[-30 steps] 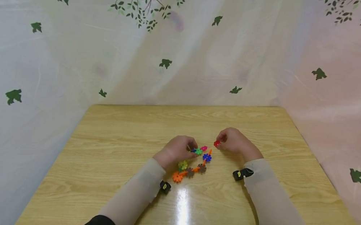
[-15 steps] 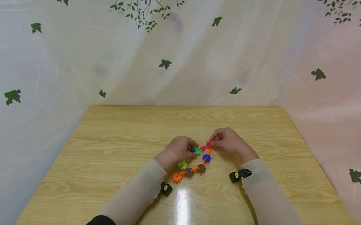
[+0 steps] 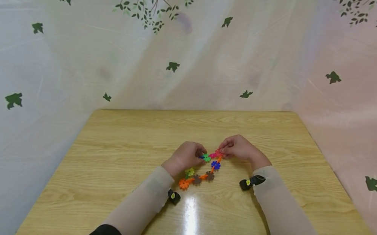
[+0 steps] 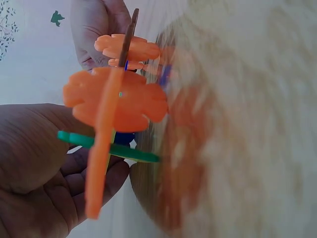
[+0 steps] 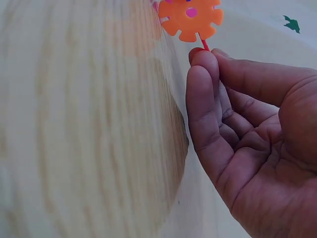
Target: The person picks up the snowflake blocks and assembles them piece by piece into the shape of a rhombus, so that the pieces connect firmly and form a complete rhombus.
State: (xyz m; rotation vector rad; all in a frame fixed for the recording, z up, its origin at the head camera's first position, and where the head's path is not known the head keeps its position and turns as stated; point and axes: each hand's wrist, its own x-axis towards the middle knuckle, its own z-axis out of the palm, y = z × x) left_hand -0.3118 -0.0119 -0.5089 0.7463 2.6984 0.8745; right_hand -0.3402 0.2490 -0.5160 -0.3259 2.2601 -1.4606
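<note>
In the head view, a chain of notched plastic discs loops on the table. An orange disc (image 3: 183, 184) lies at the near end, then brown discs (image 3: 197, 179) joined by orange ones, and a blue disc (image 3: 216, 165). A yellow disc (image 3: 189, 172) runs up toward my left hand (image 3: 186, 156), which pinches the chain by a dark blue piece beside a green disc (image 3: 206, 158). My right hand (image 3: 241, 148) pinches a red disc (image 3: 218, 153) at a pink disc (image 3: 212, 155). An orange disc (image 5: 190, 20) is close above its fingertips in the right wrist view; whether they join is unclear.
The wooden table (image 3: 132, 134) reaches back to a pale cloth backdrop (image 3: 204, 92) with leaf and bird prints. Black straps (image 3: 252, 183) circle both wrists over beige sleeves. Light glares on the near tabletop.
My right hand has moved left with the red disc, from apart from the chain to against the pink disc. The left hand has stayed nearly still; the chain's near end shifted slightly.
</note>
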